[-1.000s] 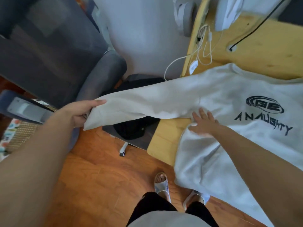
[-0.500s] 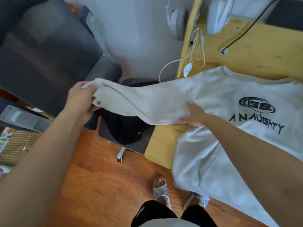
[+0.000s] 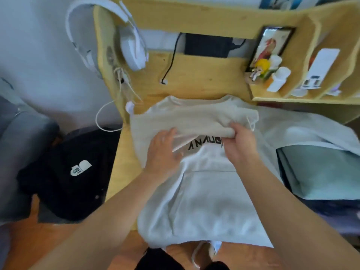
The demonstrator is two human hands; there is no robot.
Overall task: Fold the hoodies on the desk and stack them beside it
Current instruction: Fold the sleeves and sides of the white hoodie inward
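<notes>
Since the earlier frame, the sleeve had been carried across the white hoodie, which was spread on the desk. It was gripped by the curled fingers of the right hand, while the left hand was laid flat, fingers straight, against the hoodie.

Hoodie – matt cloth; desk – smooth wood.

My arms are bare to the elbow, no sleeves; I wear black shorts and white strapped sandals.
</notes>
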